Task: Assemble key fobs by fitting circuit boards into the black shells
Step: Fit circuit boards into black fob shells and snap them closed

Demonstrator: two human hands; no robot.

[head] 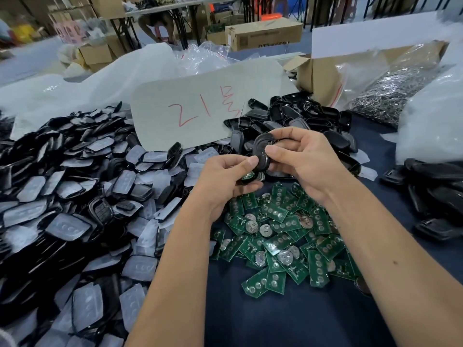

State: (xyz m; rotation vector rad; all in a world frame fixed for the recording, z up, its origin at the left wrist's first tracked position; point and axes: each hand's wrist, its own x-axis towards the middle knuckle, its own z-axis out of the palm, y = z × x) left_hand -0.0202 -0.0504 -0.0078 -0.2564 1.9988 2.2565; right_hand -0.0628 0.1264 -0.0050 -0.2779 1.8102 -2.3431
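Both hands meet above the table's middle around one black key fob shell [260,149]. My right hand [299,159] grips the shell from the right, thumb on its face and fingers curled over its top. My left hand [226,179] pinches the shell's lower left edge, and a green circuit board [248,175] shows under its fingers. Loose green circuit boards [283,236] with round button cells lie in a heap below the hands. A big pile of black shells with clear film covers [75,196] fills the left side.
More black shells [295,116] lie behind the hands, and another dark heap [436,196] sits at the right edge. A pale card marked in red [200,106] leans at the back. A cardboard box with a bag of metal parts [390,91] stands back right. Dark blue cloth [275,319] covers the table.
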